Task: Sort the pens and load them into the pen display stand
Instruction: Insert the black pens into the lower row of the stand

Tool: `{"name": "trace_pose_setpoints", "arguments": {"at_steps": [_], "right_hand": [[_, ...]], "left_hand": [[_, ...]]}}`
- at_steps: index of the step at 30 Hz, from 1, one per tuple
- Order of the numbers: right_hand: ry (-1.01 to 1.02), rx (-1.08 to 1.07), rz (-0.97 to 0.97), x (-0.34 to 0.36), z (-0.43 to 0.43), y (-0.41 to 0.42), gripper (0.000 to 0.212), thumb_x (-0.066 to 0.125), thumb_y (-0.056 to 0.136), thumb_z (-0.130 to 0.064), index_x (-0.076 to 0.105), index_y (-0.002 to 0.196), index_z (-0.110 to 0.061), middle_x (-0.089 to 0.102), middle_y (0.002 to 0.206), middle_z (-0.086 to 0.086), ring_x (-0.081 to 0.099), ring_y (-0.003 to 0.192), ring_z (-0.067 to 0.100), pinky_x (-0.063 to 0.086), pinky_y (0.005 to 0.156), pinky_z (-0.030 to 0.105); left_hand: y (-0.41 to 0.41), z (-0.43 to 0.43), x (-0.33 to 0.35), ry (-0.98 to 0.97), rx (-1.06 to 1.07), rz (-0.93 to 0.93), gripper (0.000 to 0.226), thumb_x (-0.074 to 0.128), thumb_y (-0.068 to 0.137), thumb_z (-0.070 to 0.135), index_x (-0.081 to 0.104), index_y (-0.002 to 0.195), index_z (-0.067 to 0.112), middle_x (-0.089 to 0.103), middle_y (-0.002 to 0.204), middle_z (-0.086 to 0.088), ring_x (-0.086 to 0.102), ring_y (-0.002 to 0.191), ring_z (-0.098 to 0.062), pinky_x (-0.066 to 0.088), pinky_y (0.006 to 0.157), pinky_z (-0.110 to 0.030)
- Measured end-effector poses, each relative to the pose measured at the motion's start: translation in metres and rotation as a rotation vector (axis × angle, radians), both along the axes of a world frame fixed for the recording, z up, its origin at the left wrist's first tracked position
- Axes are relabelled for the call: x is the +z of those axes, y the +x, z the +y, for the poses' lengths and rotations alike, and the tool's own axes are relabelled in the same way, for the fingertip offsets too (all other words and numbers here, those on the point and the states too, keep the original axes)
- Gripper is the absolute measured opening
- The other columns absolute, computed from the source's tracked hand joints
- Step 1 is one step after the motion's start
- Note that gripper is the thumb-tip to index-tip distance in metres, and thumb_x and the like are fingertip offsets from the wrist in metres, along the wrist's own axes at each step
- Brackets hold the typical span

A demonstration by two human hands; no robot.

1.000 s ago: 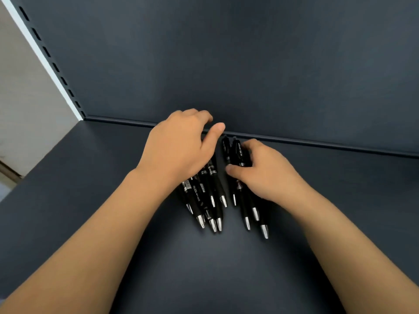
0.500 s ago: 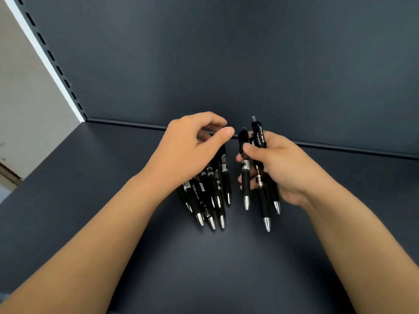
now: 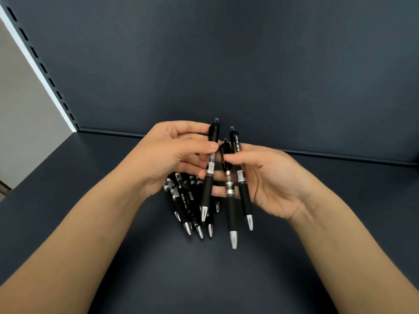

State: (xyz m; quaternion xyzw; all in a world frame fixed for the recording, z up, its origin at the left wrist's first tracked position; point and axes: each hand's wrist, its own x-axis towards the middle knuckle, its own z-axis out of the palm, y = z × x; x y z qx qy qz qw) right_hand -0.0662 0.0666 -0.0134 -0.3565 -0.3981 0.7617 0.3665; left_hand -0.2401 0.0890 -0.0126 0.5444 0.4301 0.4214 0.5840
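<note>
A person's two bare hands work just above a dark grey shelf (image 3: 204,279), seen from the person's own head. The left hand (image 3: 167,155) pinches one black pen (image 3: 208,191) between thumb and fingertips on its upper half. This pen stands nearly upright with its silver tip pointing down. The right hand (image 3: 278,177), palm turned toward the left, holds two more black pens (image 3: 231,211), with the thumb across them and the fingers curled behind. Both hang tip down, just beside the first pen. The two hands are close together, fingertips almost meeting. Beneath the left hand, a pile of black pens (image 3: 183,202) lies on the shelf, silver tips toward the viewer. Behind it rises a plain dark back panel (image 3: 226,64), with a white slotted upright (image 3: 38,62) at the far left.
</note>
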Motion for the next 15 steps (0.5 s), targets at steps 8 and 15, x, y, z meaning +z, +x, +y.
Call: {"name": "trace_pose_setpoints", "arguments": {"at_steps": [8,15], "right_hand": [[0.151,-0.165,-0.172,0.009,-0.008,0.004,0.019,0.05,0.095,0.001,0.063,0.108,0.0,0.07,0.102,0.012,0.068,0.084,0.02,0.058,0.076,0.036],[0.302,-0.239,-0.283,0.033,-0.062,0.032,0.021,0.056,0.094,-0.008,0.058,0.115,-0.004,0.07,0.09,0.008,0.069,0.077,0.022,0.059,0.069,0.039]], "left_hand": [[0.012,-0.016,0.008,0.081,0.128,-0.176,0.031,0.063,0.085,0.007,0.062,0.115,0.009,0.072,0.098,-0.005,0.072,0.078,-0.022,0.058,0.068,-0.03],[0.042,-0.061,0.035,0.251,0.048,-0.168,0.041,0.062,0.079,0.017,0.059,0.12,0.018,0.074,0.096,-0.01,0.071,0.08,-0.02,0.057,0.073,-0.028]]}}
